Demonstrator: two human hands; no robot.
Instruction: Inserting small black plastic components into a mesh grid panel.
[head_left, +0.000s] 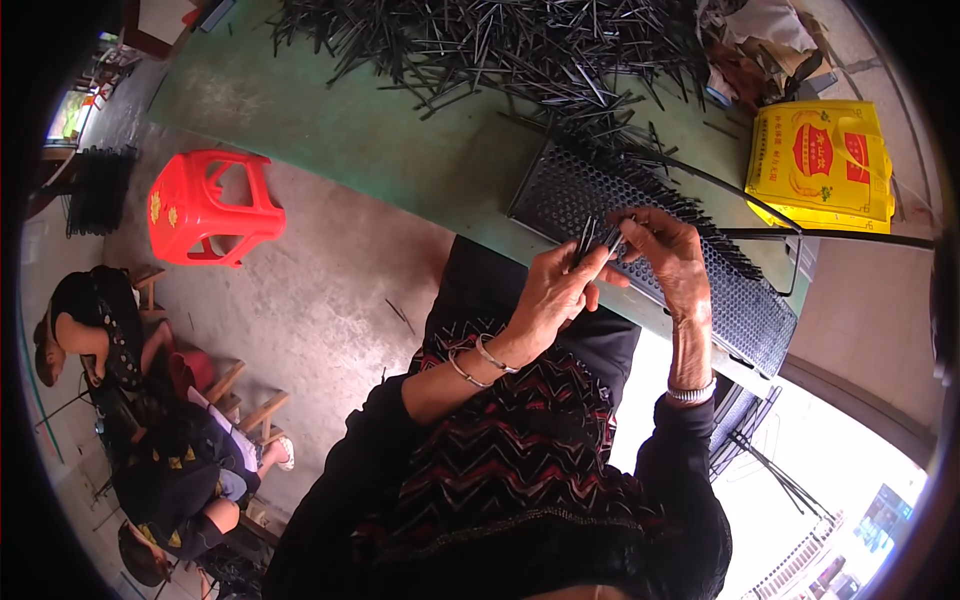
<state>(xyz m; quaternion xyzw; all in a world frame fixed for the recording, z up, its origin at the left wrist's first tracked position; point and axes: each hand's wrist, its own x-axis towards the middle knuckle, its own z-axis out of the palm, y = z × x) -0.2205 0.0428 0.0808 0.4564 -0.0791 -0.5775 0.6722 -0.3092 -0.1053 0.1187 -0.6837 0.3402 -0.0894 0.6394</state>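
Observation:
My left hand point(556, 292) is closed around a few thin dark sticks point(583, 238), whose ends poke up past the fingers. Close beside it, the fingers of my right hand point(672, 258) are bent in a pinch at the end of one of the dark sticks; fingers partly hide the contact. Both hands are over a long dark tray point(555, 190) with a grid of small holes. Rows of similar sticks point(690, 208) stand along the tray's far side. Beyond it, a large heap of loose black sticks point(480, 45) covers the far part of the green table point(340, 150).
A bent metal rod frame point(797, 262) rises by the tray's right end. At the right lies a yellow bag point(815, 165), near crumpled wrapping point(765, 45). A red plastic stool point(215, 208) stands on the floor at left. Two people point(175, 480) sit at lower left.

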